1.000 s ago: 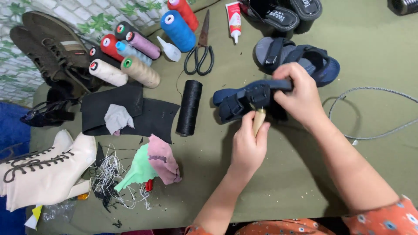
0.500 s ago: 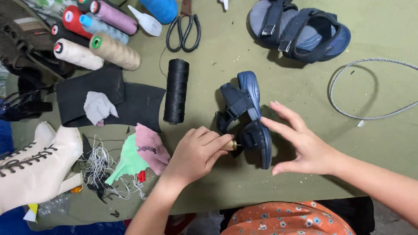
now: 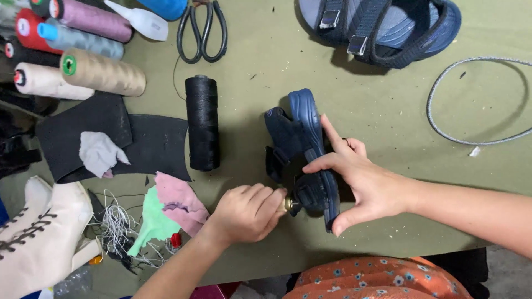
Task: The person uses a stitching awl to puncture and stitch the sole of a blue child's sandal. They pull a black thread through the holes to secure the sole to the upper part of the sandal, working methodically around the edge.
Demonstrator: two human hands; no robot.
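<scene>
Navy rubber sandal point(image 3: 303, 145) stands on its edge at the middle of the olive-green cloth table point(image 3: 388, 122); our right hand point(image 3: 366, 180) braces it with spread fingers so it stays put. Our left hand point(image 3: 246, 213), clenched, presses a brass-tipped tool point(image 3: 288, 205) into the heel strap. Left of them lies a black thread spool point(image 3: 202, 123); farther off, black scissors point(image 3: 202, 30) and a second sandal point(image 3: 382, 27).

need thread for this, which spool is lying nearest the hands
The black spool, lying alone beside the small sandal; the coloured spools sit farther off at upper left.
</scene>
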